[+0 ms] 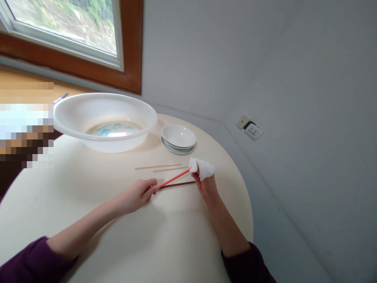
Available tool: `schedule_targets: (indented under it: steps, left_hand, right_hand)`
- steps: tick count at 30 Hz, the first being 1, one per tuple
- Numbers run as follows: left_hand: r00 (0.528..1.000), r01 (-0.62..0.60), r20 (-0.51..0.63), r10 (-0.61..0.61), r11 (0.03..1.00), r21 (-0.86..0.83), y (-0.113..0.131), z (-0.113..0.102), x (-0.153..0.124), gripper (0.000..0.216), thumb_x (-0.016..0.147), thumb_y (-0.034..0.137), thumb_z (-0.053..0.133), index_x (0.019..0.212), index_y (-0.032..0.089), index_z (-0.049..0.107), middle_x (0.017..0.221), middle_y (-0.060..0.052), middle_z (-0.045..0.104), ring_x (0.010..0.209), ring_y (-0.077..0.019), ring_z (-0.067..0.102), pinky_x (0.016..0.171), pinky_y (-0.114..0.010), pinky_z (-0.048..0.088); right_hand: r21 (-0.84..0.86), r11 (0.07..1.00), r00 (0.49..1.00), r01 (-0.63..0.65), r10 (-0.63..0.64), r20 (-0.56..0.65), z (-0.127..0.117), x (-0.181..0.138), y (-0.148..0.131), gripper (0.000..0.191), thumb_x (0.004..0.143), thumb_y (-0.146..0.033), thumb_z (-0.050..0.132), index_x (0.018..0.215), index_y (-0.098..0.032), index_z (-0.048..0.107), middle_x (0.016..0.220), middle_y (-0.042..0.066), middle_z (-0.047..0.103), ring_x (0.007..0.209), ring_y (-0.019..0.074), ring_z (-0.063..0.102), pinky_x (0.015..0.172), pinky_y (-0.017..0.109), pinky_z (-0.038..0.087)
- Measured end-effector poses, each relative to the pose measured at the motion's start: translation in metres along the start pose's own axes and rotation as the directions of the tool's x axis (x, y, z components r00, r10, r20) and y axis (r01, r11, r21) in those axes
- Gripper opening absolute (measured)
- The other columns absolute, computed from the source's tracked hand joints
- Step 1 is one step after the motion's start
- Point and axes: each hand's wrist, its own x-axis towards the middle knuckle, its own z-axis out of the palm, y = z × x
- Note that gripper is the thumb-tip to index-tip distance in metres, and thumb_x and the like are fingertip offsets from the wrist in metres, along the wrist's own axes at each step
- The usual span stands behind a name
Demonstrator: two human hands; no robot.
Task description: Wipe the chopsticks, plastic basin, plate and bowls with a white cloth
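My left hand [138, 195] pinches the near end of a red chopstick [174, 179], which slants up to the right. My right hand [206, 184] is closed on a white tissue [202, 168] wrapped round the chopstick's far end. A dark brown chopstick [178, 184] lies flat on the table just below the red one. Two pale wooden chopsticks [160, 167] lie side by side a little farther back.
A large translucent white basin [103, 118] stands at the back of the round cream table [88, 220]. Stacked white bowls [178, 138] sit to its right. A window and a wall socket [250, 127] are behind. The table's right edge curves close to my right arm.
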Motion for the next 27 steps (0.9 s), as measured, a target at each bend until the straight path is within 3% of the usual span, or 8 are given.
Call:
schedule_targets:
  steps: [4, 11, 16, 21, 27]
  left_hand:
    - [1.000, 0.003, 0.021, -0.003, 1.000, 0.002, 0.001, 0.001, 0.000, 0.033, 0.086, 0.044, 0.032, 0.064, 0.021, 0.037, 0.051, 0.006, 0.038, 0.049, -0.0099, 0.034, 0.047, -0.022, 0.029]
    - [0.997, 0.031, 0.076, -0.020, 0.990, -0.141, 0.002, 0.000, -0.001, 0.039, 0.086, 0.051, 0.031, 0.064, 0.020, 0.037, 0.051, 0.006, 0.040, 0.047, -0.0093, 0.035, 0.047, -0.022, 0.030]
    - [0.975, 0.097, 0.218, -0.034, 0.953, -0.286, 0.003, -0.005, -0.004, 0.042, 0.086, 0.054, 0.033, 0.064, 0.020, 0.042, 0.042, 0.007, 0.039, 0.045, -0.0094, 0.033, 0.049, -0.023, 0.030]
    - [0.933, 0.222, 0.356, -0.045, 0.852, -0.473, -0.001, -0.008, -0.005, 0.043, 0.081, 0.059, 0.042, 0.064, 0.019, 0.041, 0.038, 0.008, 0.037, 0.040, -0.0073, 0.026, 0.043, -0.023, 0.020]
    - [0.901, 0.273, 0.433, -0.010, 0.789, -0.551, -0.004, -0.009, -0.005, 0.043, 0.078, 0.057, 0.049, 0.061, 0.018, 0.043, 0.038, 0.007, 0.037, 0.037, -0.0059, 0.025, 0.040, -0.023, 0.018]
  right_hand:
    - [-0.012, 1.000, 1.000, -0.002, 0.002, 0.005, 0.002, -0.001, -0.001, 0.015, 0.061, -0.030, 0.068, 0.062, -0.021, 0.056, 0.060, -0.004, 0.055, 0.055, 0.0089, 0.048, 0.050, 0.021, 0.042]
    - [0.217, 0.968, 0.991, -0.123, 0.131, -0.021, -0.004, 0.003, 0.004, 0.029, 0.052, -0.031, 0.079, 0.068, -0.020, 0.057, 0.060, -0.006, 0.055, 0.051, 0.0063, 0.047, 0.045, 0.018, 0.041]
    - [0.270, 0.955, 0.992, -0.125, 0.114, 0.056, -0.007, 0.002, 0.005, 0.034, 0.051, -0.035, 0.081, 0.063, -0.020, 0.053, 0.055, -0.007, 0.051, 0.049, 0.0054, 0.045, 0.043, 0.017, 0.039]
    - [0.261, 0.953, 0.986, -0.152, 0.131, 0.099, -0.009, 0.000, 0.005, 0.038, 0.048, -0.037, 0.082, 0.062, -0.021, 0.051, 0.055, -0.007, 0.049, 0.049, 0.0061, 0.044, 0.042, 0.017, 0.038]
    - [0.272, 0.928, 0.961, -0.255, 0.212, 0.180, -0.011, -0.005, -0.002, 0.040, 0.042, -0.036, 0.084, 0.063, -0.021, 0.053, 0.061, -0.005, 0.051, 0.049, 0.0066, 0.043, 0.037, 0.016, 0.035]
